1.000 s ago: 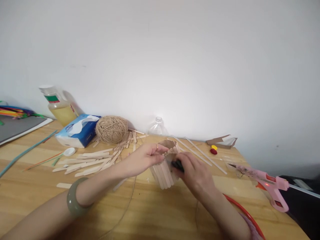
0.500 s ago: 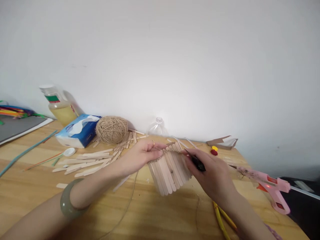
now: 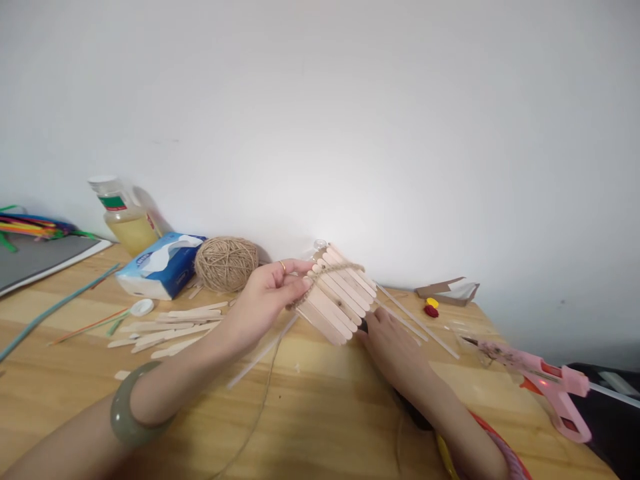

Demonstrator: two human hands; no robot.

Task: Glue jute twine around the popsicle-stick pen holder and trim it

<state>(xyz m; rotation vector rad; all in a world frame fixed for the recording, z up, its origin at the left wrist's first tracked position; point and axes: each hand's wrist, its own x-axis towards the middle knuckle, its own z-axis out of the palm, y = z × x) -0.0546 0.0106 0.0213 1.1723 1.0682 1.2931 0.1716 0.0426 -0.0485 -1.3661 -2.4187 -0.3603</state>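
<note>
My left hand (image 3: 273,293) pinches the left edge of a craft-stick piece (image 3: 335,293), a row of wooden sticks with rounded ends, tilted above the table. A band of twine (image 3: 340,268) runs across its sticks. My right hand (image 3: 393,340) is low, just right of the piece, with its fingers curled and partly hidden. A bit of a black-handled tool (image 3: 364,326) shows at those fingers; its working end is out of sight. Another dark shape (image 3: 414,410) lies beneath my right forearm. Loose twine (image 3: 265,393) trails down the table from near my left hand.
Craft sticks (image 3: 175,325), a twine ball (image 3: 227,263), a tissue pack (image 3: 160,265) and a bottle (image 3: 127,223) stand left. Clear glue sticks (image 3: 417,320) lie behind my right hand. A pink glue gun (image 3: 540,373), its light lit, rests at the right edge, near a cardboard piece (image 3: 447,291).
My left hand has raised and turned the craft-stick piece. My right hand has left its upper edge and moved down beside it, taking the black-handled tool along.
</note>
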